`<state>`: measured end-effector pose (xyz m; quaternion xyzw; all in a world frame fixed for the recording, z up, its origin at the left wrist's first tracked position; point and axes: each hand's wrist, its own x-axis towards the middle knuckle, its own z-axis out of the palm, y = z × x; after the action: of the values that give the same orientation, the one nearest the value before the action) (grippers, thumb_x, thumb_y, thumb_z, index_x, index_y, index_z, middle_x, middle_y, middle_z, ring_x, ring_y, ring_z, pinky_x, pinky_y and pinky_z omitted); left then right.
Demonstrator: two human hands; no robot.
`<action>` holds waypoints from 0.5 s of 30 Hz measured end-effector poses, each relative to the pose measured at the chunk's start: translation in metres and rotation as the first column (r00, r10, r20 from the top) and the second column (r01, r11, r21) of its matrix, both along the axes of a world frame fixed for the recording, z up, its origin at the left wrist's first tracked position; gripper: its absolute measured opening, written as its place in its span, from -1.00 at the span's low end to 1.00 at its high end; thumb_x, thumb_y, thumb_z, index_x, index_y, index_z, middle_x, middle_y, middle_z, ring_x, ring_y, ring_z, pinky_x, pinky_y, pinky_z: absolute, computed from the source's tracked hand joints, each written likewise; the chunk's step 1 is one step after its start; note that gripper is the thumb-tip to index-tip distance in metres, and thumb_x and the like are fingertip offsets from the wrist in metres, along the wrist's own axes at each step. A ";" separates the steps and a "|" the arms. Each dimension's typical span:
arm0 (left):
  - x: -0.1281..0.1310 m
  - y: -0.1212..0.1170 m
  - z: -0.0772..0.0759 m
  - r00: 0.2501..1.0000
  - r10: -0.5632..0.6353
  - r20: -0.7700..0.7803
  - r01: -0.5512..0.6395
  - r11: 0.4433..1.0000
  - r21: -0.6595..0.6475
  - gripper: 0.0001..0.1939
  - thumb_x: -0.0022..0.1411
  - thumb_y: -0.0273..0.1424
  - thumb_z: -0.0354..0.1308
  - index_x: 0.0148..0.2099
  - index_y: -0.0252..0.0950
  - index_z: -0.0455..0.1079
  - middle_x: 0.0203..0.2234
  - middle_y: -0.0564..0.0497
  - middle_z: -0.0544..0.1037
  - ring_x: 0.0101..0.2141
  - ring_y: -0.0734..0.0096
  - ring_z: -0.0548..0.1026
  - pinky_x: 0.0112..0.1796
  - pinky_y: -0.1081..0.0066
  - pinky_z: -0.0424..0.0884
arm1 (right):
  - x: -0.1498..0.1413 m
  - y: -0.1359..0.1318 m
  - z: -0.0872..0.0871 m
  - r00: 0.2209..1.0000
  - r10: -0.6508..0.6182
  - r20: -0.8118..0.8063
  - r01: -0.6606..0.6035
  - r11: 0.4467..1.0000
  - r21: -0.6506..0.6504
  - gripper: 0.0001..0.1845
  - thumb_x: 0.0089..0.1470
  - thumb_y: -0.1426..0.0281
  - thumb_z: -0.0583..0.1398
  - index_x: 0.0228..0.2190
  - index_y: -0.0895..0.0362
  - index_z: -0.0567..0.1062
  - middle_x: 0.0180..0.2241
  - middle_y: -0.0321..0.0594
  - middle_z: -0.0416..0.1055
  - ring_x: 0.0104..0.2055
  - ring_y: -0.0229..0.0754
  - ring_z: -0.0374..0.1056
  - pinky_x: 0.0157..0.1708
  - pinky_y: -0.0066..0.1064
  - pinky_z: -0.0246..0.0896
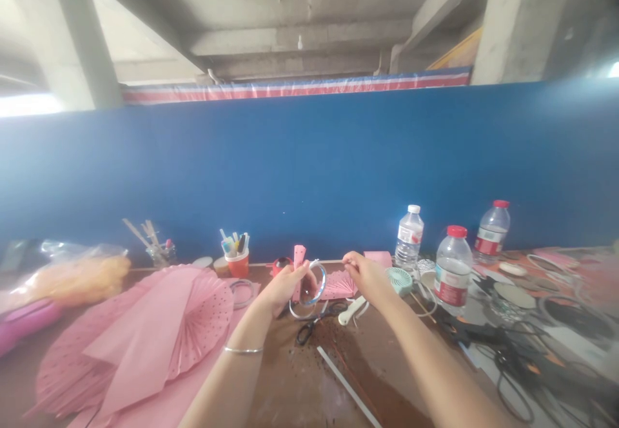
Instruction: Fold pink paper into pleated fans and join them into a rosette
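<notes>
I see bare brown tabletop (300, 383) at six o'clock; my left hand (283, 286) grips a thin blue-rimmed ring (316, 284), my right hand (367, 276) pinching at its three o'clock.

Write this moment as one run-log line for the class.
left hand: holds hoop | right hand: pinches hoop's far side | below: scissors | left: pink fans | right: bottles

Soft daylight, glare at both edges, corners perhaps blurred.
</notes>
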<state>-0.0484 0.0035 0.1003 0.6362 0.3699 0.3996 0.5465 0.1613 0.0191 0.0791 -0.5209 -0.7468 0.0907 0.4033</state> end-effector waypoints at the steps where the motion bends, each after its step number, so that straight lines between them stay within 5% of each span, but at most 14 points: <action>1: 0.000 0.000 0.000 1.000 0.000 -0.012 0.000 1.000 0.011 -0.48 0.12 -0.03 -0.08 -0.56 -0.36 0.40 -0.66 -0.02 0.41 -0.63 0.51 0.31 -0.51 0.47 0.22 | -0.002 -0.001 0.001 0.999 0.027 -0.028 -0.027 1.000 0.010 -0.80 0.03 0.35 0.01 -0.33 0.09 0.40 -0.41 -0.29 0.40 -0.40 -0.23 0.30 -0.40 -0.46 0.07; 6: 0.003 -0.006 0.002 0.994 -0.038 -0.104 0.043 0.998 0.052 -0.46 0.13 -0.03 -0.11 -0.59 -0.35 0.39 -0.66 -0.02 0.41 -0.61 0.48 0.30 -0.50 0.47 0.21 | -0.016 -0.011 0.008 0.967 0.197 -0.159 -0.210 0.975 -0.067 -0.65 0.09 0.19 -0.05 -0.37 0.10 0.44 -0.44 -0.27 0.42 -0.38 -0.21 0.31 -0.38 -0.45 0.11; 15: 0.007 -0.011 0.005 0.961 -0.109 -0.256 0.130 0.989 0.066 -0.43 0.15 -0.02 -0.16 -0.51 -0.38 0.41 -0.65 0.00 0.39 -0.61 0.50 0.29 -0.52 0.49 0.20 | -0.024 -0.015 0.011 0.960 0.158 -0.229 -0.192 0.973 -0.130 -0.72 -0.03 0.20 0.09 -0.53 0.12 0.47 -0.56 -0.32 0.40 -0.50 -0.25 0.26 -0.50 -0.48 0.03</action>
<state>-0.0415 -0.0074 0.1049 0.7249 0.3801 0.2968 0.4918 0.1377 0.0046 0.0904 -0.4687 -0.7324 0.2388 0.4324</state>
